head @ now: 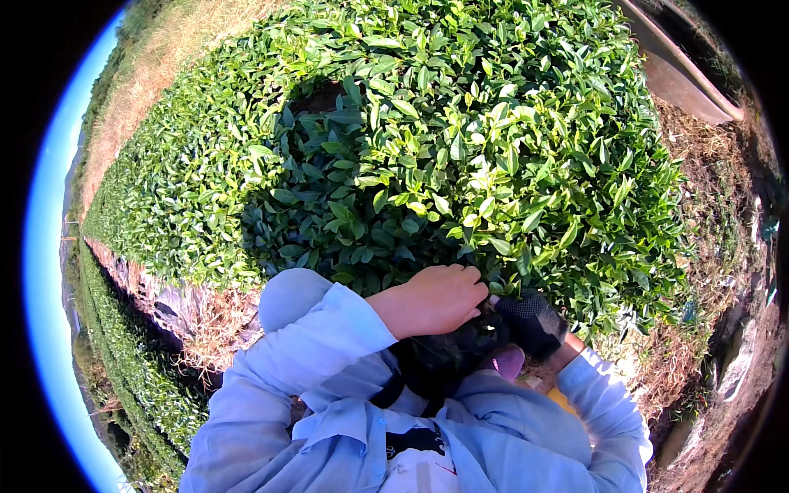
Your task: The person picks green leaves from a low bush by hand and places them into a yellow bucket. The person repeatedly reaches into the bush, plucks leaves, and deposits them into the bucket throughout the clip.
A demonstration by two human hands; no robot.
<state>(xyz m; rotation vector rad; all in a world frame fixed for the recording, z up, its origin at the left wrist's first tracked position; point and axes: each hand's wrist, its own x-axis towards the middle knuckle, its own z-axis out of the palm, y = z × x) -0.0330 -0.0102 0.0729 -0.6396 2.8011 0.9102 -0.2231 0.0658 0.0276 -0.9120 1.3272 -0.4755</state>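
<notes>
Leafy green bushes (468,148), which look like tea, fill the view before me. My bare left hand (437,300) is at their near edge, back up, fingers curled down; what its fingertips hold is hidden. Close to its right, my right hand (531,323) wears a black fingerless glove, its thumb and fingertips among leaves at the same edge. Whether it grips a stem or leaf, I cannot tell. Below and between both hands hangs a dark bag (431,360) at my waist, partly hidden by my left hand.
Dry straw (209,333) and plastic sheeting lie in the furrow at left, beside another hedge row (123,357). At right are dry grass (696,148), bare soil and a concrete-like channel (684,80). A purple shoe (508,362) shows by the bag.
</notes>
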